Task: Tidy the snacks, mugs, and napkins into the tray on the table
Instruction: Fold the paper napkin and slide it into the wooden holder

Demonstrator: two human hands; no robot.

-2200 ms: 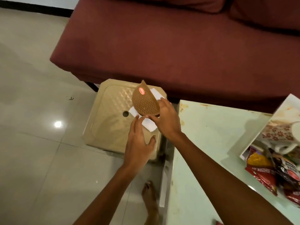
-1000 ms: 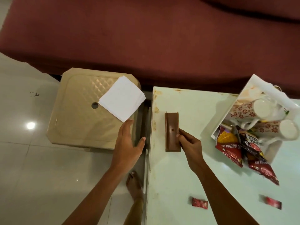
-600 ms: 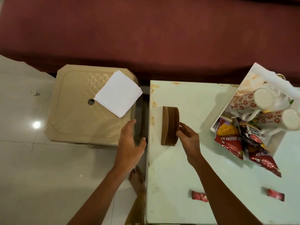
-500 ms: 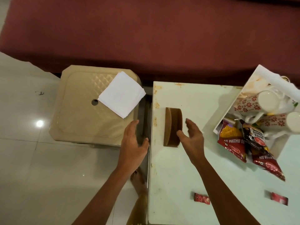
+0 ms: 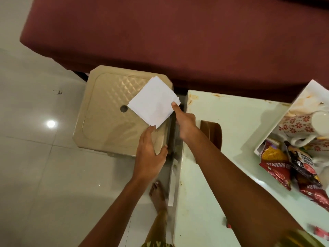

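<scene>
A stack of white napkins [image 5: 154, 102] lies on the right side of a beige plastic stool [image 5: 106, 113]. My right hand [image 5: 185, 125] reaches across the gap and pinches the stack's right corner, thumb on top. My left hand [image 5: 149, 152] lies flat on the stool, its straight fingertips touching the stack's near corner. A brown napkin holder [image 5: 211, 134] stands on the pale green table [image 5: 240, 111], partly hidden by my right forearm. At the right edge, the white tray [image 5: 300, 97] holds flowered mugs [image 5: 299, 123] and red and black snack packets [image 5: 277, 163].
A maroon sofa [image 5: 160, 32] runs along the back, close behind stool and table. Two small red sachets [image 5: 320, 232] lie near the table's front edge, one mostly hidden by my arm. A narrow gap separates stool and table. My bare foot [image 5: 157, 195] stands on the tiled floor below it.
My right hand set the brown holder on the table, let it go and reached left to the napkins. My left hand slid forward to the stack's near corner.
</scene>
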